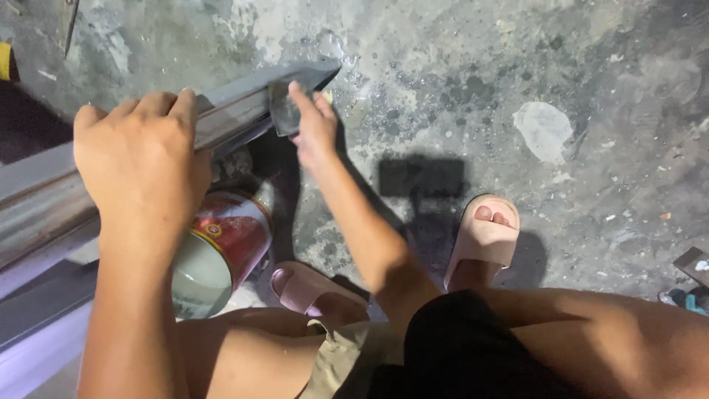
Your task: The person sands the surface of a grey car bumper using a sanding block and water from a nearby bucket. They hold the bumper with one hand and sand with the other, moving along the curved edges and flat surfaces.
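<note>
Stained concrete floor (473, 81) fills the view. A long grey metal profile (44, 199) runs from lower left up to centre, propped over a red and white tin can (221, 247) that sits under it. Your pink slides (484, 236) are planted on the floor, one beside the can. A pale scrap (543, 129) lies well apart at right. Your left hand (140, 159) wraps over the profile, fingers curled shut around it. Your right hand (312, 125) pinches a small dark pad (283, 111) against the profile's end, arm stretched forward.
</note>
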